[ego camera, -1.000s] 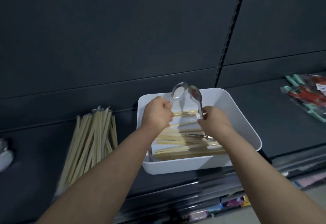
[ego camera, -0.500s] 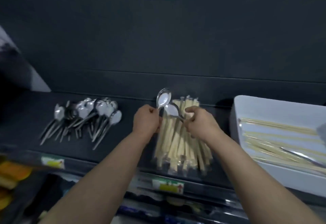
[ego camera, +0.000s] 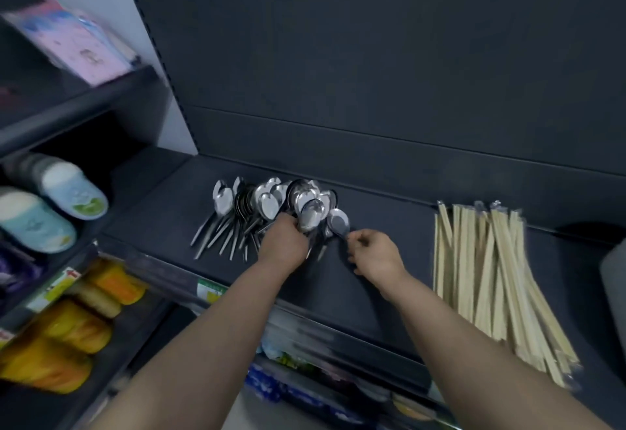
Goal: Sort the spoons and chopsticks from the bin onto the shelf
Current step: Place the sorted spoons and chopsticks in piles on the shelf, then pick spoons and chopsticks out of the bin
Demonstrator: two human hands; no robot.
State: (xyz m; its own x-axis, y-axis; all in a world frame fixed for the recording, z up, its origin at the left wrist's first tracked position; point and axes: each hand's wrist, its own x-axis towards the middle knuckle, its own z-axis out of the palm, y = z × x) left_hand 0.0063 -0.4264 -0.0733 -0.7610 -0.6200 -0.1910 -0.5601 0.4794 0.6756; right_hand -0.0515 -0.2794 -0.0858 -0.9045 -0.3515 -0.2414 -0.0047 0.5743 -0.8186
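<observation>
A pile of several steel spoons (ego camera: pixel 250 209) lies on the dark shelf (ego camera: pixel 372 280), bowls toward the back wall. My left hand (ego camera: pixel 283 243) is closed on a spoon (ego camera: pixel 310 216) at the pile's right edge. My right hand (ego camera: pixel 374 255) pinches the handle of another spoon (ego camera: pixel 338 222), whose bowl rests just right of the pile. A heap of wrapped wooden chopsticks (ego camera: pixel 491 277) lies on the shelf to the right. Only a grey corner of the bin (ego camera: pixel 614 280) shows at the right border.
The adjoining rack on the left holds pale blue slippers (ego camera: pixel 50 206), with yellow packets (ego camera: pixel 78 324) below and a pink package (ego camera: pixel 81 46) above. Packaged goods (ego camera: pixel 291 368) fill the tier under the shelf edge.
My view and both hands have swung left from the bin, past the chopsticks, to the spoon pile. The two spoons I carried upright are now lowered against the pile's right side.
</observation>
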